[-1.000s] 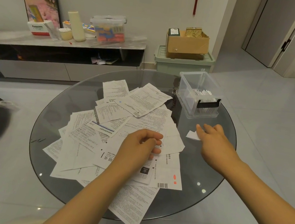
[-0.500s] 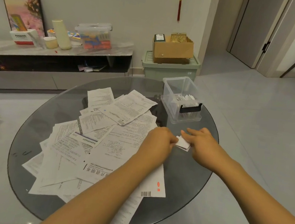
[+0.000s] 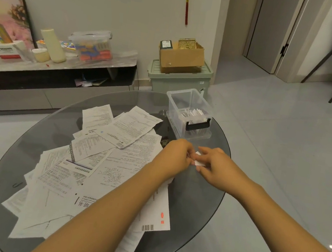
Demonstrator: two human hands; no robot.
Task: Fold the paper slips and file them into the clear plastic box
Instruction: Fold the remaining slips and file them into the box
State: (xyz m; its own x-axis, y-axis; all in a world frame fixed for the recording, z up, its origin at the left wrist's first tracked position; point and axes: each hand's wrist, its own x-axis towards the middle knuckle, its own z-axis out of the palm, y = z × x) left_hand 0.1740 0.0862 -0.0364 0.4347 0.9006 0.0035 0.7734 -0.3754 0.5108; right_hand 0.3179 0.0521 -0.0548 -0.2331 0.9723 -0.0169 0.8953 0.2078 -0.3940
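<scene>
Bare from forearm to fingertip on both sides, left hand [image 3: 174, 156] and right hand [image 3: 217, 167] alike, without sleeves, rings, watch or bracelet in view.

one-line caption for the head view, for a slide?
Both hands pinch a small folded slip before the clear plastic box.

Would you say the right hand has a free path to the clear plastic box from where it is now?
Probably yes: the right hand is just in front of the open-topped clear plastic box, with only bare glass table between, though it and the left hand both hold a small folded slip.
</scene>
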